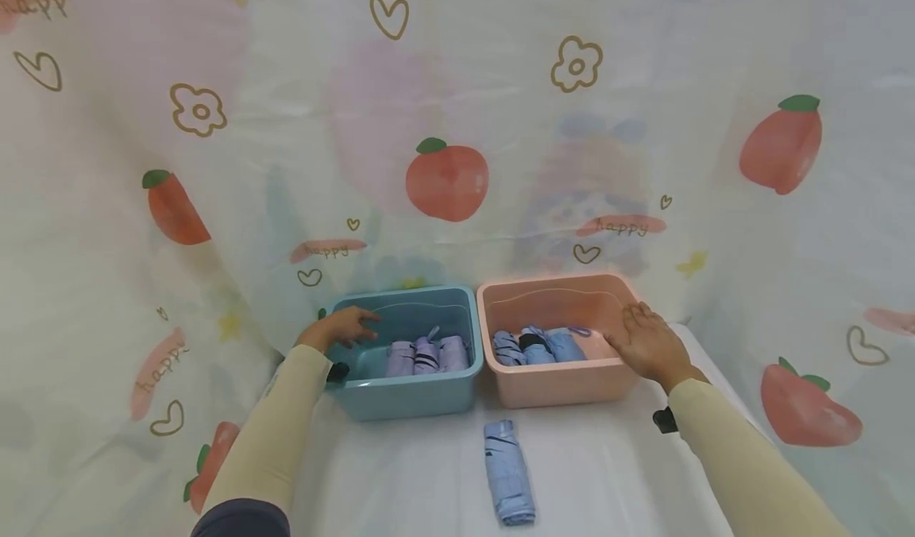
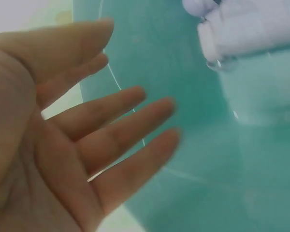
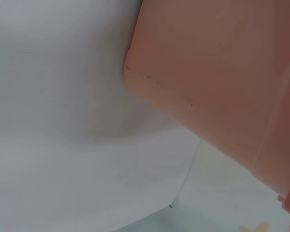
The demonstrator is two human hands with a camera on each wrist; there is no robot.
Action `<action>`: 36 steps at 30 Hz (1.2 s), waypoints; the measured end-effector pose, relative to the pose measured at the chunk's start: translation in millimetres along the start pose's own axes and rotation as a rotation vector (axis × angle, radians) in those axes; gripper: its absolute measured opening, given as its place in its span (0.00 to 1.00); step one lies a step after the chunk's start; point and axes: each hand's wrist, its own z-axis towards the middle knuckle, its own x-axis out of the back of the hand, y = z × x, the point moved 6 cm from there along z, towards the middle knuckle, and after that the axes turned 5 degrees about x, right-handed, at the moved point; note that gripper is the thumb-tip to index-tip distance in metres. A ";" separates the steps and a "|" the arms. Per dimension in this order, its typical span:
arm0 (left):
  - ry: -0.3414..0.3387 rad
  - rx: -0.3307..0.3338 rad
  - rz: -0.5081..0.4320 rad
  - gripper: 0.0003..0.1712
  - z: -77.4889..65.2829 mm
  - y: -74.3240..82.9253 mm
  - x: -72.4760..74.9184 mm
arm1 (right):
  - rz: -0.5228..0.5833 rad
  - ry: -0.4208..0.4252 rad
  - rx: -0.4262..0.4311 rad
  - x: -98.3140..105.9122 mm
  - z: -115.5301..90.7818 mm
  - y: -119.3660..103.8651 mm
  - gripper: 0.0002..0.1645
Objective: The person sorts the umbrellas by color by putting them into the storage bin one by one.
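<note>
My left hand (image 1: 341, 328) hangs over the left rim of the teal bin (image 1: 403, 400), its fingers spread and nothing in them. Inside that bin, three folded lavender umbrellas (image 1: 426, 358) stand side by side toward the right; part of one lavender umbrella (image 2: 256, 29) shows in the left wrist view. My right hand (image 1: 649, 345) lies with straight fingers along the right rim of the pink bin (image 1: 568, 386). That bin contains three folded blue umbrellas (image 1: 538, 349). Another folded blue umbrella (image 1: 508, 473) lies on the table in front of the bins.
Both bins stand side by side at the back of the white table (image 1: 400, 473). Behind and on both sides hangs a printed curtain (image 1: 457, 68) with fruit and hearts. The right wrist view holds the pink bin's outer wall (image 3: 222, 77) beside the white tabletop, without the hand.
</note>
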 end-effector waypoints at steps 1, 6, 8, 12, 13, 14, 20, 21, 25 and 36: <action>0.040 -0.021 0.047 0.26 -3.9 0.3 -0.1 | 0.003 -0.004 -0.002 -0.7 -0.5 1.1 0.56; 0.225 -0.062 0.196 0.25 -23.0 -2.4 -7.3 | 0.011 -0.010 -0.023 -1.7 -2.0 4.4 0.57; 0.291 -0.053 0.251 0.27 -30.2 -4.3 -10.8 | 0.012 -0.010 -0.034 -1.3 -2.2 5.6 0.58; 0.415 -0.060 0.382 0.36 -42.8 -11.9 -17.1 | 0.018 -0.014 -0.033 -0.5 -2.6 5.1 0.56; 0.439 -0.080 0.401 0.39 -45.6 -14.1 -18.9 | 0.021 -0.015 -0.033 -0.4 -2.8 5.1 0.56; 0.459 -0.094 0.403 0.41 -48.2 -17.0 -20.7 | 0.023 -0.013 -0.029 -0.1 -2.9 4.7 0.56; 0.510 -0.155 0.398 0.50 -62.5 -34.5 -32.0 | 0.021 -0.020 -0.006 -2.5 -4.6 3.4 0.57; 0.510 -0.158 0.404 0.51 -64.2 -36.0 -33.2 | 0.018 -0.025 -0.003 -3.0 -4.6 3.3 0.56; 0.526 -0.176 0.432 0.51 -66.6 -38.6 -36.7 | 0.010 -0.015 0.013 -0.6 -3.5 3.8 0.54; 0.513 -0.148 0.404 0.54 -69.7 -46.9 -43.2 | 0.016 -0.030 0.014 -0.5 2.0 1.2 0.55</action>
